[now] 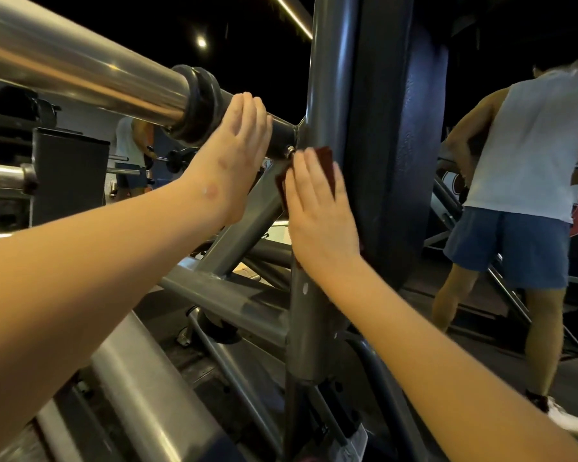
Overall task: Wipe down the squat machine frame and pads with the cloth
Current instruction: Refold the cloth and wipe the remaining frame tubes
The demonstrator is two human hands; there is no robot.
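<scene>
Cloth [326, 163], dark red, lies flat under the right hand [317, 215], pinned against the upright frame post [331, 78] where the weight horn [80, 71] joins it. The right fingers [301, 181] are stretched out straight and together, pressing the cloth rather than gripping it; its top edge shows just beyond the fingertips. The left hand [237, 155] rests open against the black collar [201, 105] of the horn, fingers extended, holding nothing, apparently as a brace. Just right of the cloth stands the dark blue pad [401, 145], untouched by either hand. Below the fingers run the diagonal brace [247, 225] and lower frame tubes [221, 295]. Judged from this, the wiping is under way on the post; no surface shows clearly as done, and the pad, horn and lower tubes seem still to come. Another person [521, 181] stands well beyond the pad.
</scene>
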